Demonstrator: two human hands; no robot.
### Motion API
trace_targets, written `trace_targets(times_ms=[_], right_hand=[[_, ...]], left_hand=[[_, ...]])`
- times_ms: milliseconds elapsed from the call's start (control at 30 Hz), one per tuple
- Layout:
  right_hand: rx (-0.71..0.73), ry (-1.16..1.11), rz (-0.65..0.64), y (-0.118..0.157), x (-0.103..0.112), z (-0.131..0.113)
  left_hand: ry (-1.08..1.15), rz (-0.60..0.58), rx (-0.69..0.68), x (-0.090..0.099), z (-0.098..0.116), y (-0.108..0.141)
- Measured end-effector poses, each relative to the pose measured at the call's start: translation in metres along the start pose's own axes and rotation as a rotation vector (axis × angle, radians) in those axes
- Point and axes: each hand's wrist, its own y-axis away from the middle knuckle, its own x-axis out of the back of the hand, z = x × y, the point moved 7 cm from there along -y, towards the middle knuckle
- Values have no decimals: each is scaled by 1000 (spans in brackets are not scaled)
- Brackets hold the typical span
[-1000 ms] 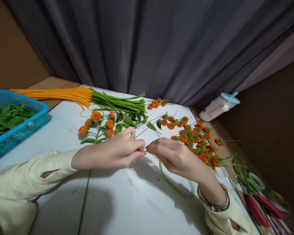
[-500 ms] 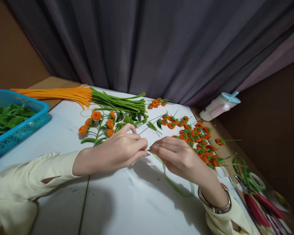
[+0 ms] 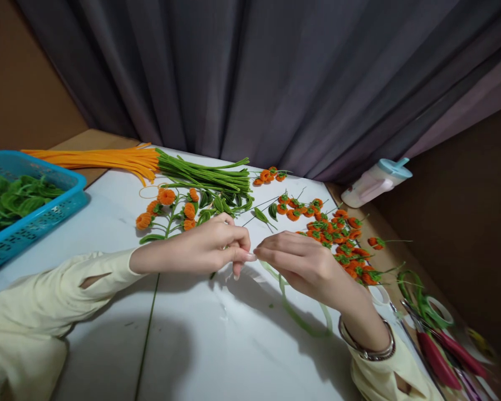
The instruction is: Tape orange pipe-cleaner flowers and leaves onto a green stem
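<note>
My left hand [image 3: 204, 245] and my right hand [image 3: 304, 264] meet fingertip to fingertip above the white table [image 3: 217, 345]. Both are closed in a pinch. A thin strip of pale green tape [image 3: 304, 328] runs from under my right fingers and loops down to the table. What my left fingers grip is mostly hidden; a small dark green tip shows below that hand. Behind my left wrist lies a stem with orange fuzzy balls [image 3: 166, 196] and green leaves. Beyond my right hand are many small orange fuzzy fruits [image 3: 338, 236] with green tops.
Orange pipe cleaners [image 3: 108, 157] and green ones [image 3: 204, 175] lie at the back. On the left is a blue basket [image 3: 67, 209] of green leaves. A tumbler [image 3: 373, 184] stands back right. Red-handled pliers [image 3: 438, 359] and a tape roll [image 3: 440, 312] lie right.
My left hand has turned, and a fingertip now points down below its pinch. My right hand keeps nearly the same place, with the tape still trailing.
</note>
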Motion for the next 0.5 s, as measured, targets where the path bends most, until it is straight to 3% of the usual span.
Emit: trace_targets(times_ms=[100, 300, 500], right_hand=[[7, 31, 4, -1, 1, -1], [-65, 84, -23, 0, -4, 4], [-92, 11, -19, 2, -5, 9]], left_hand=[[-67, -33, -30, -4, 0, -1], [-517, 134, -222, -6, 16, 7], [-632, 163, -321, -10, 24, 11]])
